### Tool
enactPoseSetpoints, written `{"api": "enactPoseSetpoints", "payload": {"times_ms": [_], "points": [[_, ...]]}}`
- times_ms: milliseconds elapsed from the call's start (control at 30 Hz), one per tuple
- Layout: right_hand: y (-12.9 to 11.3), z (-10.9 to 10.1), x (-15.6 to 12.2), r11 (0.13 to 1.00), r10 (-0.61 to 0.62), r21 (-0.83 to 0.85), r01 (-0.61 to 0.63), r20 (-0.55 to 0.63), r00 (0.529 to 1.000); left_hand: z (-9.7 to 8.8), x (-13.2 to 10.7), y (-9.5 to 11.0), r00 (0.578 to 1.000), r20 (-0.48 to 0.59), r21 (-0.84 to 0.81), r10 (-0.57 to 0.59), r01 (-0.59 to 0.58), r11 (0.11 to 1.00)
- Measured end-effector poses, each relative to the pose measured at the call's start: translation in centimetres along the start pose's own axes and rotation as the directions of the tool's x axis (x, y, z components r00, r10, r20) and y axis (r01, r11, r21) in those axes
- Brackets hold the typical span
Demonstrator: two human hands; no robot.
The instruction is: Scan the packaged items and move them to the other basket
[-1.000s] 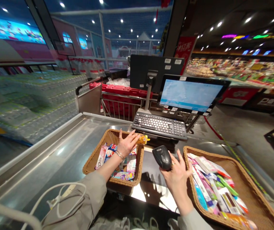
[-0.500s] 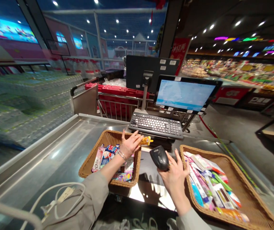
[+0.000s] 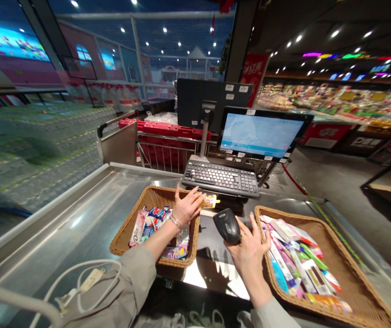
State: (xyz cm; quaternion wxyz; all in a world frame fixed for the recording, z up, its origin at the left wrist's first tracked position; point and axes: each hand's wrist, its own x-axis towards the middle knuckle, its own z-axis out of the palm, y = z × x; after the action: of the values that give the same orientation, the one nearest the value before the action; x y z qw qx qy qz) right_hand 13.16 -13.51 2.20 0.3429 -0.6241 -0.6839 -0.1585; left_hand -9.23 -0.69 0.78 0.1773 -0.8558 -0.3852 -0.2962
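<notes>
Packets [image 3: 178, 252] in both wicker baskets [image 3: 154, 197] [image 3: 348, 271], bottle [image 3: 210, 201] in left hand [image 3: 185, 207]

From my remote feed I see a stainless-steel counter [image 3: 94, 216] with a raised rim [image 3: 45, 213] toward ten o'clock. On it, a brown wicker basket [image 3: 157, 196] sits at nine o'clock, and a larger wicker tray [image 3: 355, 283] rests between three and four.

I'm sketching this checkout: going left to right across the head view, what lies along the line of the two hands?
Dove packet → left hand → yellow-tipped item → black scanner → right hand → right basket.
</notes>
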Motion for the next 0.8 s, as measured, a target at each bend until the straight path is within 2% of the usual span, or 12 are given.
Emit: {"api": "enactPoseSetpoints", "payload": {"times_ms": [233,467,800], "points": [[0.1,-0.2,-0.1,1.000,0.024,-0.007,-0.024,0.006,1.000,0.2,0.5,0.3,1.000,-0.007,-0.009,0.015,-0.015,1.000],[0.1,-0.6,-0.2,0.999,0.047,0.022,-0.048,0.026,0.999,0.8,1.2,0.5,0.996,-0.081,-0.019,0.035,-0.037,0.999],[0.2,-1.1,-0.3,0.999,0.048,0.025,-0.049,0.027,0.998,0.9,1.5,0.8,0.995,-0.093,-0.039,0.038,-0.042,0.998]]}}
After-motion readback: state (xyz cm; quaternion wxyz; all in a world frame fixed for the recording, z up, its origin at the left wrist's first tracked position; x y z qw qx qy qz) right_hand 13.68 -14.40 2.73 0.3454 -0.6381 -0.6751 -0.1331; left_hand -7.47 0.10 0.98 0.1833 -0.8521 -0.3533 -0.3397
